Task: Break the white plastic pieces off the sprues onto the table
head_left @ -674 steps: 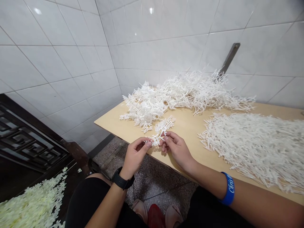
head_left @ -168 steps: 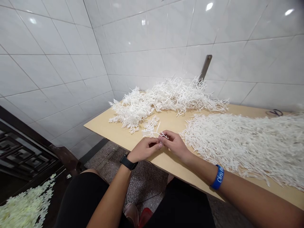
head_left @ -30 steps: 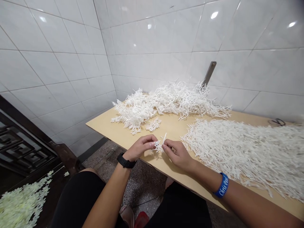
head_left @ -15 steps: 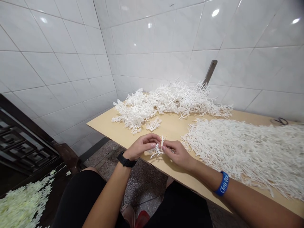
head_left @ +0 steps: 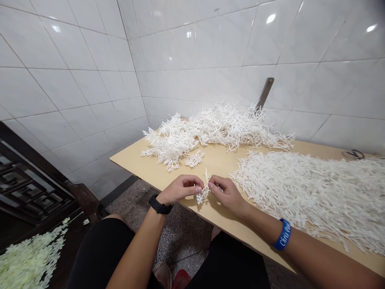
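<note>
Between my hands, just over the table's front edge, is a small white branched plastic stem (head_left: 201, 197) with thin forked twigs and one stalk pointing up. My left hand (head_left: 182, 188), with a black watch on the wrist, pinches it between thumb and fingertips from the left. My right hand (head_left: 226, 193), a blue wristband further up the arm, has thumb and forefinger closed on the stem's other side. Parts of the stem are hidden behind the fingers. A small loose clump of white stems (head_left: 194, 159) lies beyond my hands.
A tangled heap of white branched stems (head_left: 216, 126) lies at the back by the tiled wall. To the right spreads a wide layer of white pieces (head_left: 306, 192) on the tan table (head_left: 132, 158). Pale green-white blossoms (head_left: 33, 257) sit low at left beside dark carved wood (head_left: 39, 188).
The stem has turned in my fingers, its twigs now hanging lower. My left fingers have come down to a tighter pinch, and my right hand has shifted slightly right.
</note>
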`<action>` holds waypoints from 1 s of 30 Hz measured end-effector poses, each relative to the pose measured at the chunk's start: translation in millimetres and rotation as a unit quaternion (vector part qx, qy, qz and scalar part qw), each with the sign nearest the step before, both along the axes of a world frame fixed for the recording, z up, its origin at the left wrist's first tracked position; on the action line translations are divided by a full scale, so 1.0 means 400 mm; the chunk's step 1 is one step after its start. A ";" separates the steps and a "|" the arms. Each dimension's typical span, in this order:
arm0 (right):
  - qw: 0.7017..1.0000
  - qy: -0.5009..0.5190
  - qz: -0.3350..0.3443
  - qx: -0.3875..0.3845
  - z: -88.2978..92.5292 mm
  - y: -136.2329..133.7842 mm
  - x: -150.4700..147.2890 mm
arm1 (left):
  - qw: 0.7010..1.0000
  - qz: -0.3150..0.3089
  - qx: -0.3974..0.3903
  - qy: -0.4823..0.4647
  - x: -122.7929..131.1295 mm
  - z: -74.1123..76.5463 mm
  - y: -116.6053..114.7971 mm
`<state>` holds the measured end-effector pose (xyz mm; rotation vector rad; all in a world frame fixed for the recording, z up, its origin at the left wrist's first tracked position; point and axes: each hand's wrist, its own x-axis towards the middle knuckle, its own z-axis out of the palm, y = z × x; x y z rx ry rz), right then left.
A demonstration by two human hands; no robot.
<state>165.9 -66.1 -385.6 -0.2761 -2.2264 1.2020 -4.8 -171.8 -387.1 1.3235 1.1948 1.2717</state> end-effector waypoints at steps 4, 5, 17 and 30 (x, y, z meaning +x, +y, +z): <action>1.000 0.016 -0.023 0.004 0.002 0.001 0.002 | 1.000 0.010 0.018 -0.012 -0.002 -0.003 0.002; 1.000 0.018 -0.025 0.001 0.003 0.002 0.003 | 0.999 0.019 0.026 -0.015 -0.001 -0.004 0.002; 0.941 -0.007 0.093 -0.325 0.001 -0.010 -0.013 | 0.995 0.063 0.071 -0.018 0.011 -0.003 0.008; 0.949 0.001 0.089 -0.303 0.006 -0.025 -0.015 | 0.981 0.143 0.078 -0.104 0.003 -0.034 0.011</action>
